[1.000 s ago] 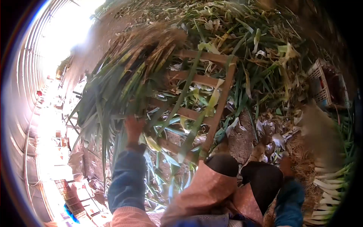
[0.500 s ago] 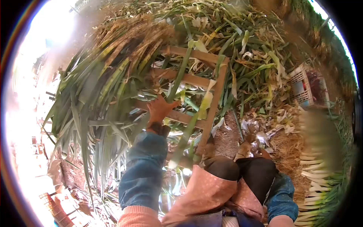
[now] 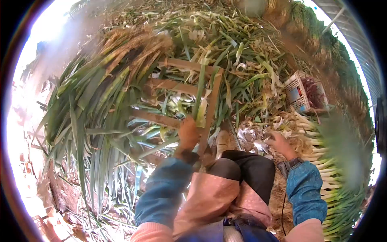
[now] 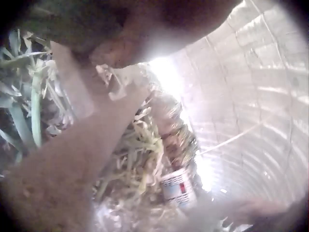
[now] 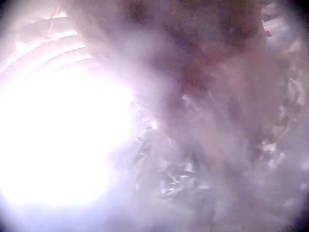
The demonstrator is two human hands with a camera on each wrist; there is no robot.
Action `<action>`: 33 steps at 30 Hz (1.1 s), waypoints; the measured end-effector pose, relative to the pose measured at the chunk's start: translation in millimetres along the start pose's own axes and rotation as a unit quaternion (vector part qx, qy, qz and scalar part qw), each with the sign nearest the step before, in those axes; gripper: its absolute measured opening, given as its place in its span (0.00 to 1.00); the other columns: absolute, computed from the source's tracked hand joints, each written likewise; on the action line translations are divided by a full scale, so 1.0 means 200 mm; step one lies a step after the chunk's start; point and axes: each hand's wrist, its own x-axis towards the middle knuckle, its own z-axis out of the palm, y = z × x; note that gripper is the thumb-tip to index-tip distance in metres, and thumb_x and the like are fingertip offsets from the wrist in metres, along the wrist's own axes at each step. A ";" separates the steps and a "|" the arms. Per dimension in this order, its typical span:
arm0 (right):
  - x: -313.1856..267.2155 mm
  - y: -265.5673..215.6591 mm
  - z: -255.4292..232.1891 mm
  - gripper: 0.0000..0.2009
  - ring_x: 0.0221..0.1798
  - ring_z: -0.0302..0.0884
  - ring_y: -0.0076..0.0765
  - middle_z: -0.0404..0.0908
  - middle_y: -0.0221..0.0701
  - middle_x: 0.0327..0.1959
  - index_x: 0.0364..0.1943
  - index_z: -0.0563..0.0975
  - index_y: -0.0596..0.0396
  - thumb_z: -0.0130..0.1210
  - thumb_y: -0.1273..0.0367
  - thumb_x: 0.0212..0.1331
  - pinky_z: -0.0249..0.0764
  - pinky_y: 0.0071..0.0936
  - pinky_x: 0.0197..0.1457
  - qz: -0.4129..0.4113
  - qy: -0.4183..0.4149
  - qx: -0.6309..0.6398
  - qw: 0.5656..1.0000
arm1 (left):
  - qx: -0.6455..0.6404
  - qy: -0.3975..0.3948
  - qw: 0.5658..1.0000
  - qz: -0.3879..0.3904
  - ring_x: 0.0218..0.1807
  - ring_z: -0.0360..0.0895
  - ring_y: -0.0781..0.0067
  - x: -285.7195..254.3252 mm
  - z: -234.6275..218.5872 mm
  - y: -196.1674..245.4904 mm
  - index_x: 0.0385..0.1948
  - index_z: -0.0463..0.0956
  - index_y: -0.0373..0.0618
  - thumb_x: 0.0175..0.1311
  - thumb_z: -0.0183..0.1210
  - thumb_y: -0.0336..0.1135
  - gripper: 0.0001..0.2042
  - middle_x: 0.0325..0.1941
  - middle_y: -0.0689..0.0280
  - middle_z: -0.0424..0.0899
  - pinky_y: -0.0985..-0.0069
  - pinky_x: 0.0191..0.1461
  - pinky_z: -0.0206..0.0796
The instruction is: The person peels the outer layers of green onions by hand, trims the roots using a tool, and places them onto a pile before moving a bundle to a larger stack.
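Nearest us, pink apron (image 3: 211, 191) over knees. Left hand (image 3: 188, 134) at wooden frame (image 3: 212, 107), by lower visible end of long green leaf (image 3: 200, 88); whether fingers grasp it, we cannot tell. Leaf lies across frame's bars. Right hand (image 3: 284, 146) near leek row (image 3: 331, 195), fingers loosely extended, released. Leafy bundle (image 3: 88, 86) covers frame's left part. Farther, we see pale crate (image 3: 296, 94) beside heap of leaf scraps (image 3: 250, 60).

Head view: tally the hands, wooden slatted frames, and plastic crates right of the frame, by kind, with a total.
Hands, left hand and right hand: 2
Wooden slatted frame: 1
Plastic crate: 1
Total: 4
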 end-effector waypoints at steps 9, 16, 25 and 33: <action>-0.08 -0.83 0.09 0.30 0.48 0.73 0.49 0.68 0.41 0.54 0.53 0.68 0.52 0.60 0.58 0.43 0.72 0.40 0.47 -0.382 -0.057 -0.110 0.916 | -0.131 -0.104 0.936 0.310 0.38 0.75 0.49 -0.32 -0.63 0.43 0.38 0.70 0.41 0.49 0.51 0.25 0.13 0.35 0.52 0.77 0.61 0.38 0.68; -0.21 -0.89 0.00 0.20 0.30 0.78 0.48 0.79 0.37 0.24 0.27 0.77 0.56 0.53 0.51 0.49 0.75 0.36 0.34 -0.432 -0.099 -0.228 0.867 | -0.075 -0.105 0.941 0.312 0.36 0.74 0.51 -0.52 -0.91 0.59 0.45 0.69 0.45 0.49 0.54 0.26 0.17 0.32 0.56 0.75 0.62 0.36 0.68; 0.43 -1.00 -1.28 0.14 0.23 0.75 0.30 0.77 0.37 0.31 0.41 0.73 0.55 0.59 0.66 0.52 0.74 0.24 0.23 -0.308 0.504 -0.142 0.794 | 0.236 0.256 0.922 0.169 0.52 0.65 0.53 -0.17 -1.46 0.13 0.53 0.64 0.42 0.51 0.61 0.39 0.27 0.49 0.54 0.70 0.59 0.56 0.57; 0.78 -1.15 -0.09 0.28 0.55 0.67 0.44 0.69 0.47 0.52 0.53 0.67 0.62 0.49 0.52 0.58 0.63 0.36 0.59 -0.216 0.091 0.245 0.941 | 0.332 0.248 0.902 -0.125 0.58 0.62 0.48 0.19 -1.87 -0.48 0.56 0.63 0.42 0.56 0.53 0.52 0.30 0.56 0.51 0.66 0.56 0.60 0.53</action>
